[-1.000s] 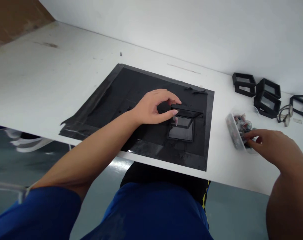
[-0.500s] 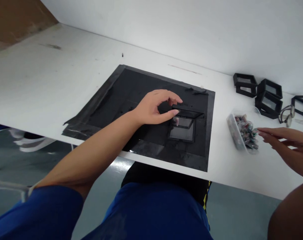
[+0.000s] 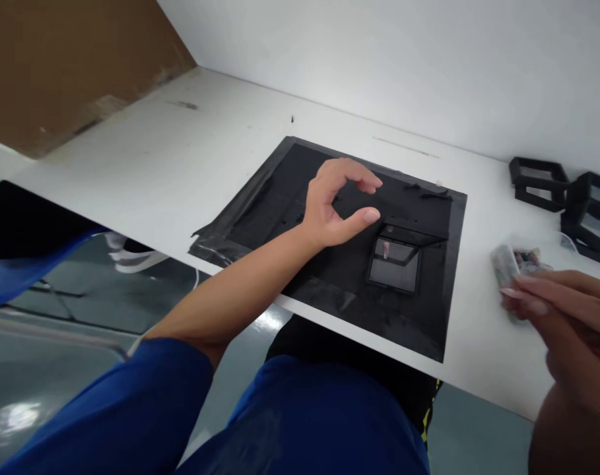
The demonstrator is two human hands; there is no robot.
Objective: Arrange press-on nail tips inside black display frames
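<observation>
My left hand (image 3: pixel 336 204) hovers over the black mat (image 3: pixel 324 290) with thumb and fingers curved apart and nothing between them. Just to its right, a black display frame (image 3: pixel 393 272) with a clear pane lies on the mat, its lid (image 3: pixel 413 234) tilted up along the far side. My right hand (image 3: pixel 571 323) is pinched at the fingertips, in front of a clear plastic tub (image 3: pixel 503 264). Small wrapped pieces (image 3: pixel 530 257) show inside the tub, partly covered by the hand. Whatever the pinched fingertips hold is too small to name.
Several more black frames (image 3: pixel 540 181) stand at the back right by the white wall (image 3: pixel 428 72). A brown board (image 3: pixel 82 66) rises at the far left. The white table's (image 3: pixel 146 165) front edge runs close to my body.
The view has shifted left. My right hand has moved back from the tub's contents, toward me, with fingertips pinched. My left hand has drawn away from the frame's lid, its fingers wider apart.
</observation>
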